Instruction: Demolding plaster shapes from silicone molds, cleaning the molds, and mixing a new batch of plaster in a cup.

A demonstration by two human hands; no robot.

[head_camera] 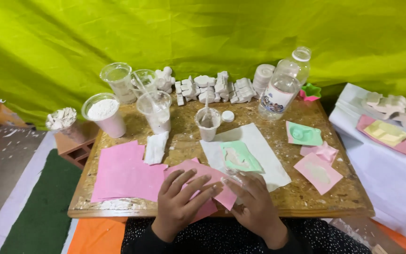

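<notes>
Left hand (pixel 180 200) lies flat, fingers spread, palm down on a pink mould (pixel 211 184) at the near edge of the wooden table (pixel 306 197). Not gripping; pressing or resting, cannot tell which.

Right hand (pixel 255 201) just beside it, fingers curled loosely over the mould's right end and over something clear and glossy there; too blurred to identify. Whether it grips, cannot tell. Fingertips of the two hands nearly meet.

Left of the hands: flat pink sheets (pixel 124 173), overlapping, with a crumpled white cloth (pixel 156 147) at their far corner.

Just beyond the hands: white paper sheet (pixel 264 155) with a green mould (pixel 239 157) lying on it, pale filling inside.

Right side of table: another pink mould (pixel 318 172) with whitish filling, a small pink star-shaped mould (pixel 326 151) behind it, then a second green mould (pixel 303 134).

Mid-table: small clear cup (pixel 207 124) with a stick standing in it; white bottle cap (pixel 228 116) just beside.

Further left: several plastic cups, one full of white powder (pixel 103 110), one with a stirrer (pixel 155 112).

Far edge: row of white plaster castings (pixel 212 88), clear plastic bottle (pixel 284 84) leaning at right.

Backdrop: yellow-green cloth (pixel 203 33).
</notes>
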